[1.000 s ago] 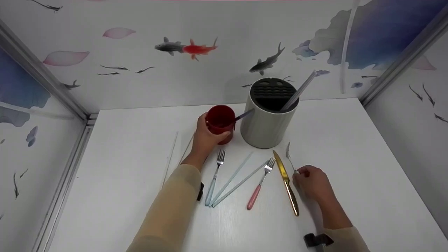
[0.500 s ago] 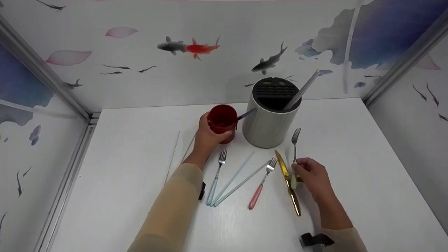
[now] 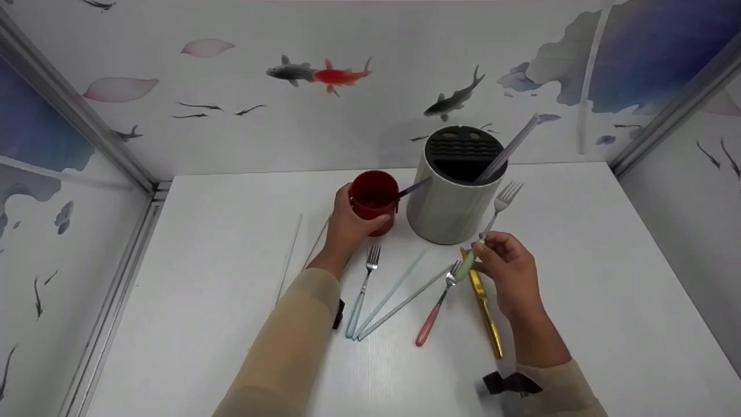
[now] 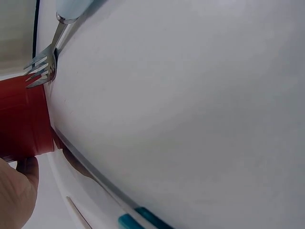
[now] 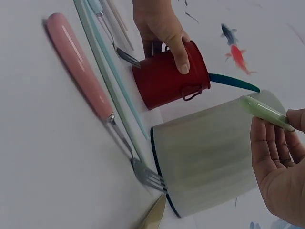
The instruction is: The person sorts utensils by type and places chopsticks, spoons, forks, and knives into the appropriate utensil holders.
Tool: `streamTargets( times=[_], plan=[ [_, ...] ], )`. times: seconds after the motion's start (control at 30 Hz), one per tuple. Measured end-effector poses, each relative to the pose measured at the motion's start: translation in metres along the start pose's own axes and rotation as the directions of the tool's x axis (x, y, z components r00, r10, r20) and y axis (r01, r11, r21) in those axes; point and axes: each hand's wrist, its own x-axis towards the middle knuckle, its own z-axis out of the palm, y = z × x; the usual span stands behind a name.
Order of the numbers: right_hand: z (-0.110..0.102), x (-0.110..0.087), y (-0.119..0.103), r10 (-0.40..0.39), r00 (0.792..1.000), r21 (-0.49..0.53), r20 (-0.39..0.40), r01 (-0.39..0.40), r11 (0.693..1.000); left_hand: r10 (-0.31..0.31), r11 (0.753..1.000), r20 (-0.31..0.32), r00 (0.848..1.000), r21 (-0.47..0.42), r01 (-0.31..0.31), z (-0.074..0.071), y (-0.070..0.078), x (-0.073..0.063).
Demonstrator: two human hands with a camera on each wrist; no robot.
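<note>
My left hand [image 3: 347, 234] grips a red metal cup [image 5: 162, 78] with small side handles, thumb along its near side. A flat blue-teal strip [image 5: 233, 82] sticks out of the cup's mouth. My right hand [image 3: 512, 269] pinches a fork [image 3: 505, 198] by its green handle [image 5: 267, 113]. The tines point up and away, beside the holder; the handle end overlaps the pink fork's tines in the head view. Just to the right of the cup stands a pale cylindrical utensil holder [image 3: 443, 211] with a black slotted top, clear straw-like sticks [image 3: 509, 149] leaning out of it.
On the white table [image 3: 202, 260] lie a pink-handled fork [image 3: 427, 325], a blue-handled fork [image 3: 356, 310], a gold knife [image 3: 488, 313] and two pale blue-green sticks [image 3: 408, 296]. Thin pale sticks [image 3: 289, 255] lie left of my left arm. A patterned wall [image 3: 324, 127] closes the back.
My right hand has lifted the green-handled fork and moved it up and slightly left, tilting its tines toward the right. My left hand stays on the cup. The head view shifted slightly.
</note>
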Motion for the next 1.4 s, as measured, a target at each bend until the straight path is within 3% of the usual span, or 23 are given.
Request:
streamTargets(
  times=[0.3, 0.7, 1.03, 1.2, 1.4],
  plan=[
    [0.046, 0.010, -0.022, -0.109, 0.993, 0.098, 0.054, 0.103, 0.990, -0.002, 1.000, 0.001, 1.000, -0.022, 0.002, 0.000, 0.000, 0.000],
    [0.102, 0.039, -0.033, -0.182, 0.983, 0.144, -0.015, 0.182, 0.973, -0.004, 1.000, -0.002, 1.000, 0.007, 0.004, -0.001, 0.000, 0.002],
    [0.132, 0.054, -0.033, -0.183, 0.982, 0.084, -0.047, 0.187, 0.979, -0.018, 1.000, 0.003, 1.000, 0.015, 0.018, 0.001, 0.000, 0.003],
    [0.145, 0.060, -0.032, -0.251, 0.967, 0.100, -0.050, 0.254, 0.962, -0.017, 1.000, 0.006, 1.000, 0.015, 0.017, 0.000, -0.001, 0.003],
    [0.155, 0.065, -0.029, -0.325, 0.945, -0.051, -0.031, 0.324, 0.945, -0.006, 1.000, 0.008, 1.000, 0.012, 0.006, -0.001, -0.003, 0.003]
  ],
)
